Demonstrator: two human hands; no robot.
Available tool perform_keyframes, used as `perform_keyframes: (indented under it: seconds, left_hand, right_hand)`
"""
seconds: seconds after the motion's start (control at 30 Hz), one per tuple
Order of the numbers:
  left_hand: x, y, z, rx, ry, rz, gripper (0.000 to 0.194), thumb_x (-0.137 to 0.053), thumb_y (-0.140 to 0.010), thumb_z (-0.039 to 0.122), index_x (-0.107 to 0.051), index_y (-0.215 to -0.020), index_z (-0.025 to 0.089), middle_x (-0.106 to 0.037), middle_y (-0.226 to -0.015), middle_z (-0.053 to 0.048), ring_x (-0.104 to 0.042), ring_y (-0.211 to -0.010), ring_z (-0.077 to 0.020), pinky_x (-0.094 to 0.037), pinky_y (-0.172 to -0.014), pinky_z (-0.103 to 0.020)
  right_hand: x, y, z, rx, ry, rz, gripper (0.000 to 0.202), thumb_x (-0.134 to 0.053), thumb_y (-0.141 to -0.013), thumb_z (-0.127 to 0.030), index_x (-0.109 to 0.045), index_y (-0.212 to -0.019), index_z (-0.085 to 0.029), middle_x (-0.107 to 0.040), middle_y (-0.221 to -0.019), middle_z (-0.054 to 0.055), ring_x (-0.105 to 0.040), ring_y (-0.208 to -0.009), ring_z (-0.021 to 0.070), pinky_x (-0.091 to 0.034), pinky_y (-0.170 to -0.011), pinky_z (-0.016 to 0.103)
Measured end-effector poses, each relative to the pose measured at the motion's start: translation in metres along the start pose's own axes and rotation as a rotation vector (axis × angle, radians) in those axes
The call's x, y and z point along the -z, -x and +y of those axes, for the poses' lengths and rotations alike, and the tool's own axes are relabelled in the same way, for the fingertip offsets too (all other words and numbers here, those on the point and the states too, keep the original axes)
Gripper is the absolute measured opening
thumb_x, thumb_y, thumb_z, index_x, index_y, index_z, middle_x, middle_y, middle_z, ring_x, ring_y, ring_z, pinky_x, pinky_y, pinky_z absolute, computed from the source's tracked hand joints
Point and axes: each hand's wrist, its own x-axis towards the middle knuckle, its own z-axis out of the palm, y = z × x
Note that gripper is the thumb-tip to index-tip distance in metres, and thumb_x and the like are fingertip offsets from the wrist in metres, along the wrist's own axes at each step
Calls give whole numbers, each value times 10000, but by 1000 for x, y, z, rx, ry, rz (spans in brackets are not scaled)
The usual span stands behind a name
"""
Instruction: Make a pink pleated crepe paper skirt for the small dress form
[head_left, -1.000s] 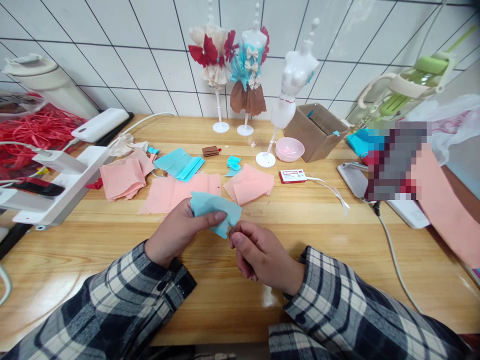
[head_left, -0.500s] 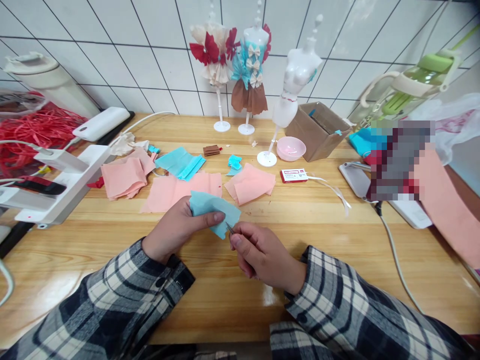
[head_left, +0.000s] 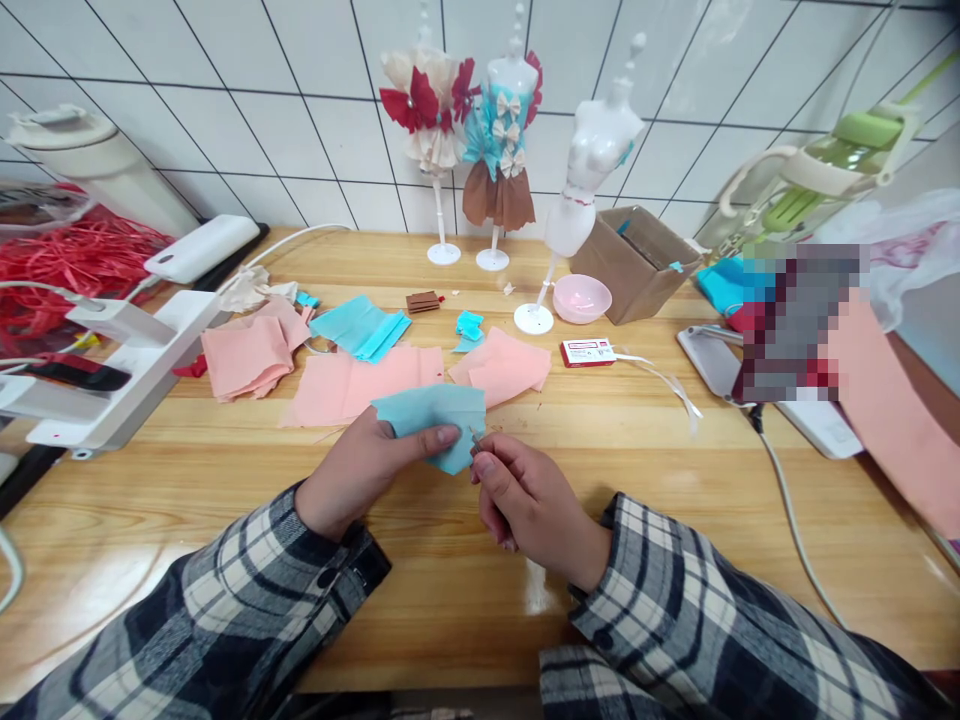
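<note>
My left hand (head_left: 367, 455) is closed on a piece of light blue crepe-like paper (head_left: 431, 405), with the thumb pressed flat over its front. The lower right edge of this paper looks uneven. Just to the right, my right hand (head_left: 529, 495) pinches a small metal tool (head_left: 476, 440) with slim pointed tips. Those tips are at the right side of the blue paper; the rest of the tool is hidden in my fingers. Behind the hands lie pink sheets (head_left: 352, 380), another pink piece (head_left: 510, 365) and folded blue sheets (head_left: 364, 327).
Two dressed mannequin stands (head_left: 442, 250) (head_left: 499, 195) and a bare white mannequin (head_left: 589, 160) stand at the back. Near them are a pink bowl (head_left: 583, 300), a brown box (head_left: 634, 265) and a small red-white box (head_left: 589, 353). A power strip (head_left: 142, 370) lies left; a blurred-out device (head_left: 799, 320) is right.
The blue paper has turned and now shows more of its face. The metal tips have moved slightly up and right along its edge, with my right hand.
</note>
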Motion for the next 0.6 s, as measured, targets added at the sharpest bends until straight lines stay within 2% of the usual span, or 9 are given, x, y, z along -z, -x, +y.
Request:
perform_keyframes:
  seconds: [0.17, 0.37, 0.6]
  left_hand:
    - [-11, 1, -1, 11, 60, -1, 152, -727, -804, 306, -716, -921, 211, -748, -911, 10, -646, -834, -153, -498, -765, -240]
    - [-20, 3, -3, 56, 140, 90, 146, -725, -804, 326, -702, -853, 190, -754, -886, 2, -635, -774, -139, -487, -758, -244]
    - [-25, 6, -2, 32, 96, 137, 212, -703, -817, 366, -733, -942, 198, -763, -1004, -29, -666, -923, -194, -485, -836, -278]
  right_hand:
    - [-2, 1, 0, 41, 24, 40, 247, -427, -965, -431, -486, -873, -209, -475, -460, -93, -370, -354, 57, -314, -384, 154]
    - [-2, 0, 3, 75, 43, 70, 252, -424, -967, -439, -502, -909, -206, -476, -474, -92, -384, -362, 56, -329, -404, 158]
    - [-1, -1, 3, 93, 63, 101, 273, -425, -971, -455, -505, -903, -202, -473, -472, -96, -389, -358, 50, -339, -410, 150]
